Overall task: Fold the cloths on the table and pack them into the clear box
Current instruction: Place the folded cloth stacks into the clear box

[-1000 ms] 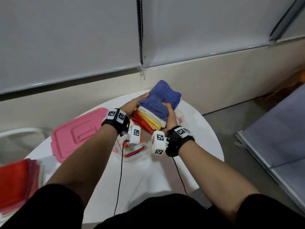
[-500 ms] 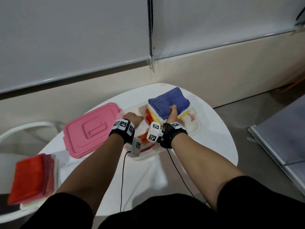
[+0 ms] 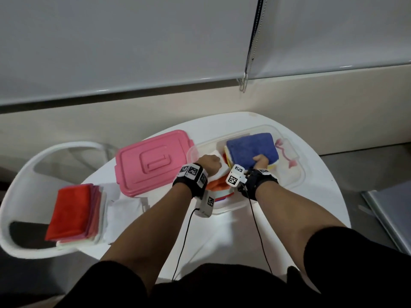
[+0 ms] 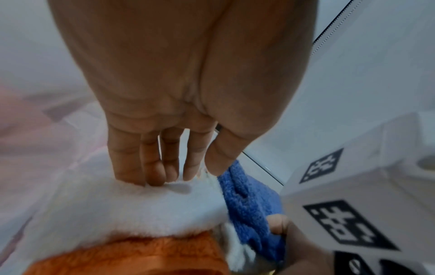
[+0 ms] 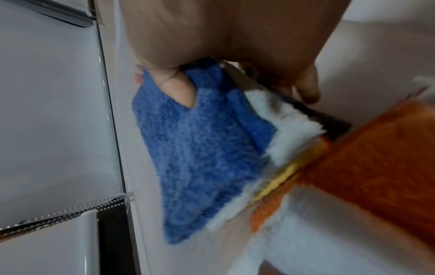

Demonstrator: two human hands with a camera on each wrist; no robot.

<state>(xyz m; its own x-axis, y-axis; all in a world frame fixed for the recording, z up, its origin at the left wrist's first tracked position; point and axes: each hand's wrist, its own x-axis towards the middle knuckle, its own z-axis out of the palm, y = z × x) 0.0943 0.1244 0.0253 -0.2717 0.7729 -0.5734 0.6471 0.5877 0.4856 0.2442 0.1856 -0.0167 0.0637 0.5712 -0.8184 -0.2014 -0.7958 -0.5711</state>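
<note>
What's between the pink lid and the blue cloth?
In the head view, the left hand pressing a white cloth lies between the pink lid and blue cloth.

My left hand (image 4: 179, 89) reached forward and down, fingers (image 4: 150, 163) straight and close together, tips pressing. My right hand (image 5: 223, 46) was curled in a grip, thumb (image 5: 179, 91) on top. Both forearms stretched ahead, wrists close.

Blue terry cloth (image 3: 251, 147) tops white, yellow folded cloths; orange fleece cloth (image 3: 219, 185); pink plastic lid (image 3: 151, 162); red cloth stack (image 3: 71, 213).
</note>
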